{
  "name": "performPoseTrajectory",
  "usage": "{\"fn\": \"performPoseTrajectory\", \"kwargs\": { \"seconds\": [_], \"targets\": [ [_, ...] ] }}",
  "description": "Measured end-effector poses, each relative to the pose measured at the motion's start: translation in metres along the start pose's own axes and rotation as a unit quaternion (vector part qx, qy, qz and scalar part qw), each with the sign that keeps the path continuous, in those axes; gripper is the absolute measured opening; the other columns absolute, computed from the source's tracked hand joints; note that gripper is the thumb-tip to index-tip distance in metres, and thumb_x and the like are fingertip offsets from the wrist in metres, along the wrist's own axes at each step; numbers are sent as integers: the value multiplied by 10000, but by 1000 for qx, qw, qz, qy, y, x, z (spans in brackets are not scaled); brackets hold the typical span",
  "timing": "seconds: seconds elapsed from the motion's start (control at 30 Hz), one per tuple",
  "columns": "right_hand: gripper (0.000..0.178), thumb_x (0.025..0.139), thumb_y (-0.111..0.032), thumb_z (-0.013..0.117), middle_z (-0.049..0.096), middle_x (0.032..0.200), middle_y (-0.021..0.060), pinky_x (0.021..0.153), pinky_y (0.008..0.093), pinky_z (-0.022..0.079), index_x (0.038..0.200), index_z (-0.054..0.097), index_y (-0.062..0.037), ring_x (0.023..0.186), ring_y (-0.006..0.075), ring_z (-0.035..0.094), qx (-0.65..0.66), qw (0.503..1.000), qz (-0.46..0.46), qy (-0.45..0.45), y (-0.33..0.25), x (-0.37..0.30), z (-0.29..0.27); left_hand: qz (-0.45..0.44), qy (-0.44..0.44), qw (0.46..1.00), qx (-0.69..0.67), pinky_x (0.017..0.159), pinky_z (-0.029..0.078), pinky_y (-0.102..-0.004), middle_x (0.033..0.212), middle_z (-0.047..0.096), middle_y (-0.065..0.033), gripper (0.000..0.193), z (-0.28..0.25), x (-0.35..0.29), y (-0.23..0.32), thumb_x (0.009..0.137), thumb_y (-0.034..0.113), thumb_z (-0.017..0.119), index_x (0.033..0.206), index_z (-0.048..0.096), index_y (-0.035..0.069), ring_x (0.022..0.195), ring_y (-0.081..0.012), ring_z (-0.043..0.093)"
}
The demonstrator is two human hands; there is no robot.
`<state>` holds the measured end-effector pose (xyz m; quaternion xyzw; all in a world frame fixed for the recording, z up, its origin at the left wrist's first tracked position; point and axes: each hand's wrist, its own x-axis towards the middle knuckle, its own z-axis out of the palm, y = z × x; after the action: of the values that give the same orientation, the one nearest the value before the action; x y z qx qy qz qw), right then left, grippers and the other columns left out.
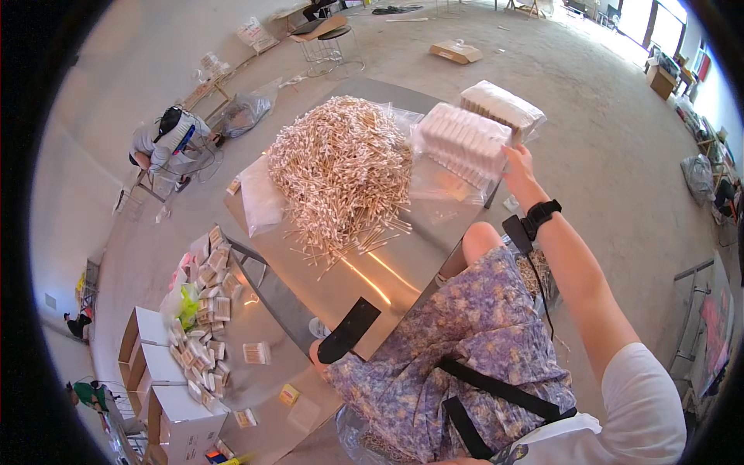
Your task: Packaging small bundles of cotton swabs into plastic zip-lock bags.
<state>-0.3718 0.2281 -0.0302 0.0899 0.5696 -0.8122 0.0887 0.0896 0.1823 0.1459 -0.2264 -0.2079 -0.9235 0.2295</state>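
Observation:
My right hand (518, 164), with a black band on its wrist, reaches to the far right corner of the metal table (310, 267). Its fingers are closed on the near edge of a clear plastic bag of stacked white packets (465, 139); the fingertips are partly hidden. Behind that lies a second clear bag of white packets (502, 105). A large heap of loose cotton swabs (341, 159) covers the middle of the table, some scattered toward me. My left hand does not show.
A white plastic bag (262, 198) lies left of the heap. On a lower table at left are many small packs of swabs (205, 310), white cartons (182, 411) and a small yellow box (289, 394). A black strip (350, 329) lies at the near table edge. Another person (167, 143) sits far left.

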Motion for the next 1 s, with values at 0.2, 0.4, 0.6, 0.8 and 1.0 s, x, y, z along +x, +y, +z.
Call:
{"fn": "performPoseTrajectory", "kwargs": {
  "seconds": [0.2,0.4,0.6,0.8,1.0],
  "targets": [
    [534,812,-98,671,531,1282,117,1021,342,382,1307,486,-20,1206,229,489,-231,954,-180,-64,80,-39,-63,-24,-18,999,-37,836,462,-381,1034,603,-224,546,2,3,-4,849,619,582,976,531,90,958,-342,568],
    [458,808,-59,655,486,1346,120,1025,337,370,1247,531,-21,1240,234,467,-294,919,-110,-240,108,-134,-104,-29,-11,999,-40,815,459,-354,1020,610,-185,505,-1,-8,-1,850,602,595,944,535,109,938,-299,574],
    [409,791,-65,663,451,1381,120,1027,365,367,1189,570,-45,1283,286,417,-396,857,-204,-261,110,-147,-96,-11,0,999,-39,796,463,-337,1015,611,-171,490,2,-16,0,858,581,600,944,534,104,935,-291,575],
    [418,746,-48,661,459,1368,129,1043,405,357,1157,583,-46,1279,343,398,-475,805,-272,-228,117,-152,-88,-11,12,999,-47,755,473,-328,1032,616,-169,482,1,-23,1,859,578,602,935,537,107,940,-285,584],
    [417,741,-54,652,471,1355,124,1039,406,359,1154,591,-53,1267,341,412,-476,806,-273,-221,113,-153,-90,-2,-16,999,-42,785,483,-331,1040,612,-181,476,-3,-21,-5,856,575,606,931,537,110,939,-288,586]
  ]
}}
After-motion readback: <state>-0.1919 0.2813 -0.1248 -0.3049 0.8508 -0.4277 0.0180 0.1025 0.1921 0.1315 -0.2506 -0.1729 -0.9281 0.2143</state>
